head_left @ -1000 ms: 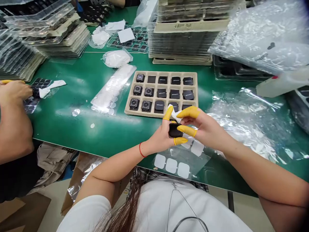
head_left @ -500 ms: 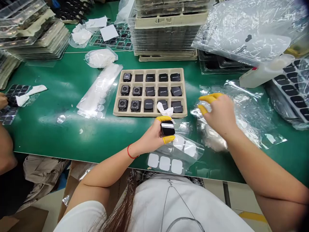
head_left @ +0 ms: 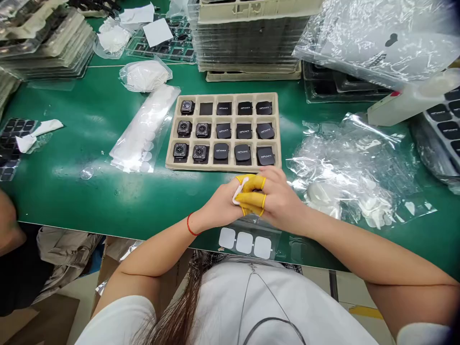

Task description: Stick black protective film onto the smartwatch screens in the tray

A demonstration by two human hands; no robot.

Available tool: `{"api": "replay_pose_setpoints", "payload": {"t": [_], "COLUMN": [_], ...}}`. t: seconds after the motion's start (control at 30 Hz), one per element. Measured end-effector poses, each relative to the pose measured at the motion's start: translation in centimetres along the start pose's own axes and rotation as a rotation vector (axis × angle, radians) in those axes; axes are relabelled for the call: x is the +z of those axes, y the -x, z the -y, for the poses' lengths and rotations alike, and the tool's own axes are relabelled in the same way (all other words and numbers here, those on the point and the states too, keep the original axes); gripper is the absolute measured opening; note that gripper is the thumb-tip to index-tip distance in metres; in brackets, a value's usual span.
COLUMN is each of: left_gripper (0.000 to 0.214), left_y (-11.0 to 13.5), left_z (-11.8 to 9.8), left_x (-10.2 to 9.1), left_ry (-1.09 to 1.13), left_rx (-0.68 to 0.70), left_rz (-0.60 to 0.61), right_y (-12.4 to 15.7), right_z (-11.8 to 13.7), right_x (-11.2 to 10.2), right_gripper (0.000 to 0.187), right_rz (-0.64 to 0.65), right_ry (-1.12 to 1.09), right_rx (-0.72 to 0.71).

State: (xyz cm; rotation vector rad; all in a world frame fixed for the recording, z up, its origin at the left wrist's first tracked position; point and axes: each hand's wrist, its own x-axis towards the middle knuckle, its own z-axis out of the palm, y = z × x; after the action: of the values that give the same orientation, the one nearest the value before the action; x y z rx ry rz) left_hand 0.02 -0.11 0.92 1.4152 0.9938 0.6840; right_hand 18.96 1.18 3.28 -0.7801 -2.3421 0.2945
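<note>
My left hand [head_left: 223,203] and my right hand [head_left: 278,199] are pressed together just in front of the pulp tray [head_left: 224,165], both with yellow finger cots. Their fingers close over a small black watch body, which is almost fully hidden, and a white cloth [head_left: 236,195] peeks out between them. The tray holds several black watch bodies [head_left: 221,152], some face up and some back up. A clear bag of white square stickers [head_left: 245,242] lies under my wrists at the table's front edge.
A long bag of round white pads [head_left: 143,129] lies left of the tray. Crumpled clear plastic [head_left: 355,167] spreads to the right. Stacked trays [head_left: 247,38] stand at the back. Another person's arm [head_left: 7,225] shows at the far left.
My right hand came back from the plastic bags on the right and closed over the watch body in my left hand. The cloth is now tucked between my fingers.
</note>
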Motion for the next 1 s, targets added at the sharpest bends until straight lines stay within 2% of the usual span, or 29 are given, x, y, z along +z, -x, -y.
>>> {"api": "replay_pose_setpoints", "payload": {"t": [0.13, 0.27, 0.4, 0.47, 0.53, 0.6, 0.67, 0.73, 0.8, 0.83, 0.9, 1.0], "left_gripper": [0.057, 0.057, 0.061, 0.060, 0.059, 0.057, 0.056, 0.058, 0.060, 0.060, 0.060, 0.060], "left_y": [0.0, -0.1, -0.1, -0.1, -0.1, -0.2, -0.4, -0.6, -0.6, -0.5, -0.3, 0.3], "left_z": [0.2, 0.4, 0.2, -0.1, -0.4, -0.5, -0.4, -0.2, -0.1, -0.1, -0.2, -0.2], "left_x": [0.1, -0.1, 0.0, 0.1, 0.0, -0.2, -0.4, -0.7, -0.9, -0.9, -0.9, -0.8], "left_ry": [0.175, 0.088, 0.186, 0.262, 0.310, 0.341, 0.364, 0.358, 0.316, 0.288, 0.233, 0.157], "left_rx": [0.014, 0.061, 0.006, 0.077, 0.199, 0.282, 0.286, 0.227, 0.174, 0.162, 0.191, 0.315], "left_rz": [-0.046, -0.011, -0.095, -0.152, -0.197, -0.229, -0.249, -0.273, -0.319, -0.338, -0.355, -0.342], "right_y": [0.2, 0.4, 0.0, -0.1, 0.1, 0.4, 0.6, 0.7, 0.6, 0.5, 0.3, 0.2], "right_z": [0.0, 0.0, -1.5, -2.0, -1.8, -1.1, -0.1, 0.8, 1.1, 1.0, 0.1, -1.9], "right_x": [0.6, 0.9, 0.2, -0.5, -1.0, -1.1, -0.9, -0.8, -1.0, -1.3, -2.3, -3.6], "right_gripper": [0.016, 0.016, 0.017, 0.033, 0.037, 0.026, 0.024, 0.023, 0.015, 0.016, 0.023, 0.031], "right_rz": [-0.099, -0.074, -0.120, -0.015, 0.129, 0.183, 0.111, 0.049, 0.061, 0.064, 0.013, -0.093], "right_ry": [0.026, 0.069, 0.115, 0.068, 0.025, 0.055, 0.163, 0.257, 0.252, 0.215, 0.137, -0.006], "right_rx": [0.062, 0.025, 0.263, 0.320, 0.290, 0.239, 0.165, 0.038, -0.064, -0.069, 0.066, 0.472]}}
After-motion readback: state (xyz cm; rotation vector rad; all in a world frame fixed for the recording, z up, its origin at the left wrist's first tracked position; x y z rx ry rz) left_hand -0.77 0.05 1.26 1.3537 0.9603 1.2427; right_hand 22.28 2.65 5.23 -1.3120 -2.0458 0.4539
